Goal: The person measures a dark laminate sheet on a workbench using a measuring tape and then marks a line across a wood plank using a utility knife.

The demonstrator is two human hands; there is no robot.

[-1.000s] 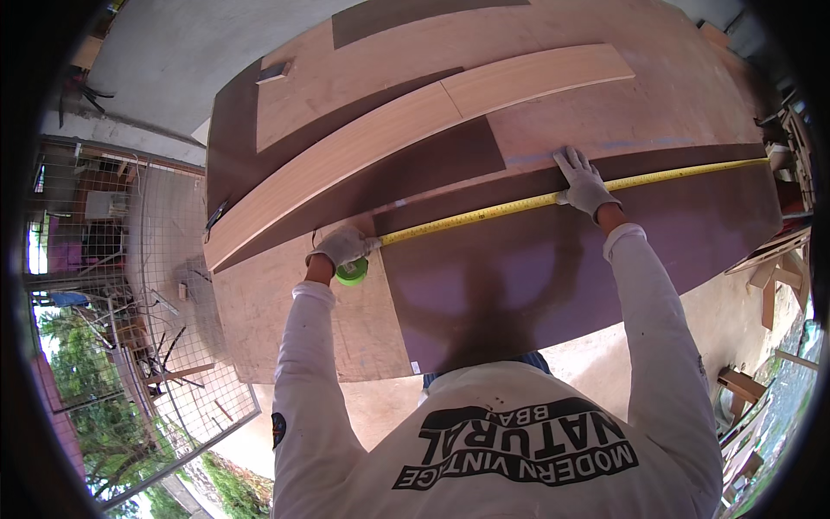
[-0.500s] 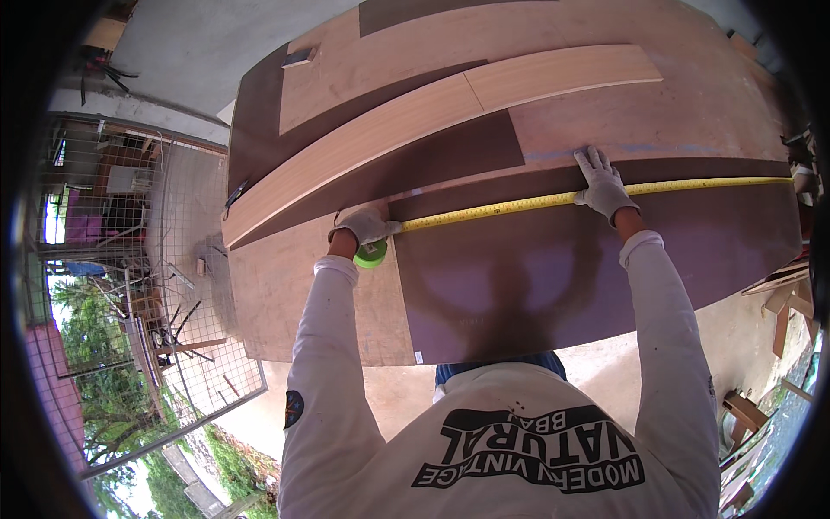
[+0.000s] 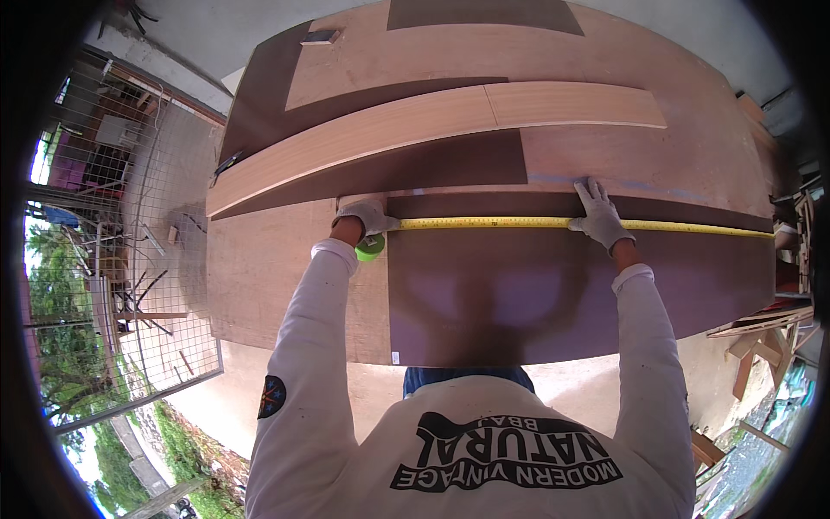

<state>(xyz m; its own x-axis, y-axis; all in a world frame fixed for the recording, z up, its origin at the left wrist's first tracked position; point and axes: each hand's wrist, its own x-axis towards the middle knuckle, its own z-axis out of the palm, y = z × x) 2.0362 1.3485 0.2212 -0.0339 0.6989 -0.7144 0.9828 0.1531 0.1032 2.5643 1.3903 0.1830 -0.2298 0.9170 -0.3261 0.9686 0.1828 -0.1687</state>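
tape [image 3: 484, 222], stretched yellow across a dark panel [image 3: 493, 298] from left edge to right; gripped at its green case [image 3: 370, 249] by the gloved left hand [image 3: 363, 216], fingers clamped around it; covered about midway by the gloved right hand [image 3: 603, 222], fingers extended, thumb apart; lying nearer than a long pale plank [image 3: 415, 127].

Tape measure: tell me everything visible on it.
The tape measure has a bright green case, partly hidden by the left grip holding it, and a long yellow blade with dark markings, probably coated metal. Drawn out nearly straight, the blade runs across the dark panel from near its left edge to about its right edge. The gloved right grip lies over it near midway. Its end hook can't be made out.
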